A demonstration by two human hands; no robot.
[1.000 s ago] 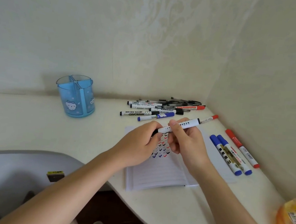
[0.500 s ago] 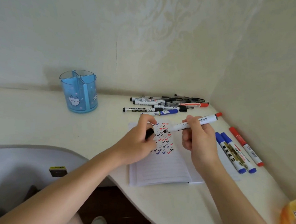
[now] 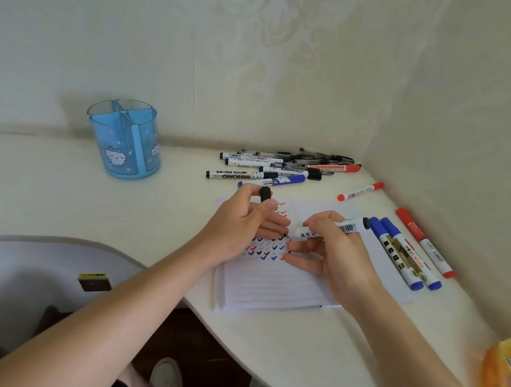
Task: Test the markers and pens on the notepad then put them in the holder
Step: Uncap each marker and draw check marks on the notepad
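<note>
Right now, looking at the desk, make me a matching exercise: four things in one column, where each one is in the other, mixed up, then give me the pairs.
Things:
1. black cap
2. uncapped marker
3. blue holder
4. two blue markers

Places:
A. lying side by side on the desk, right of the notepad
B. pinched in the left hand
C. standing far left by the wall
D. gripped in the right hand, tip at the tick marks

Pairs: 1-B, 2-D, 3-C, 4-A
</note>
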